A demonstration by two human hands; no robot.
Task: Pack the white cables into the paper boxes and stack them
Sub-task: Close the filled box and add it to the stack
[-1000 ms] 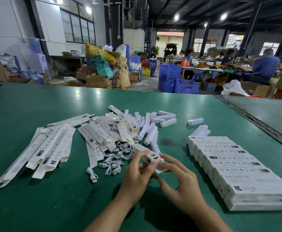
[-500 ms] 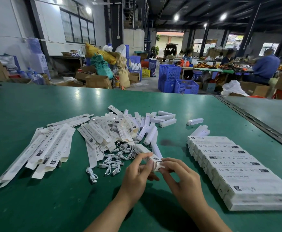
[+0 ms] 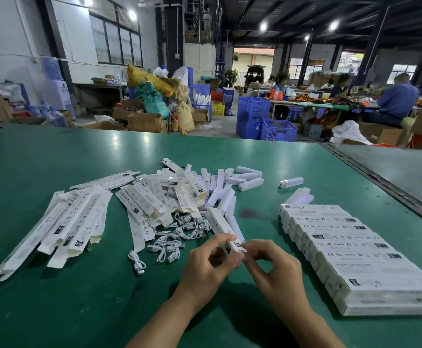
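Green table [image 3: 54, 156]. Stack [image 3: 355, 254] of packed boxes, lower right. Cables [image 3: 177, 237] heaped loose at centre. Your left hand [image 3: 205, 267] and right hand [image 3: 272, 267] meet lower centre, fingers curled, both pinching the near end of one box [image 3: 223, 226].

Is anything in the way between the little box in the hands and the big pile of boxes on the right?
Nothing visible is. The left hand and right hand hold the paper box, and only bare green table lies between it and the stack of packed boxes to its right.
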